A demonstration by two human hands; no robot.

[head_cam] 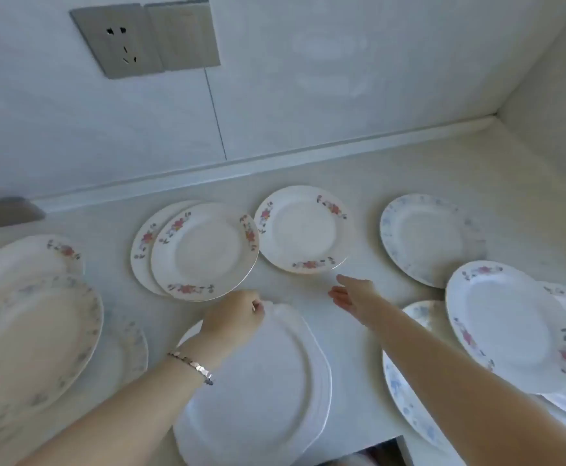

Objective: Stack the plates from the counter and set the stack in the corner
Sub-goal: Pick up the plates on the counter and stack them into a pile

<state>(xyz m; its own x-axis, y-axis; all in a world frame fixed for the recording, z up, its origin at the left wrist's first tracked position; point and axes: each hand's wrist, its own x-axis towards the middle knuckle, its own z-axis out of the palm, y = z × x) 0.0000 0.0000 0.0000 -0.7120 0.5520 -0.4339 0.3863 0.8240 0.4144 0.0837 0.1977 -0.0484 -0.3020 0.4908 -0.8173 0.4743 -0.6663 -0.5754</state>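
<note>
From the head camera I see plates spread all over the counter (308,173), none yet gathered into one stack. My left hand (233,317) has its fingers curled over the far rim of the white plate (254,381), which lies nearest me. I judge the grip is there to lift that edge or to steady the plate as a base. My right hand (354,294) is open with fingers straight and holds nothing. It sits just short of the near rim of the floral plate (303,228), likely so the fingers can slide under that rim.

An overlapped pair (204,250) of floral plates lies just left of it, nearly touching. A blue plate (422,237) lies to the right, apart from it. More plates are piled loosely at the left edge (29,331) and at the right (503,324), with another blue one (399,381) partly under my right forearm. A bracelet (192,366) is on my left wrist.

The counter is pale and smooth, with a low raised strip along the back. The wall (308,95) behind it is glossy and light, and carries a grey socket (120,45). The corner (495,117) where the stack should go is far right, well beyond every plate.
</note>
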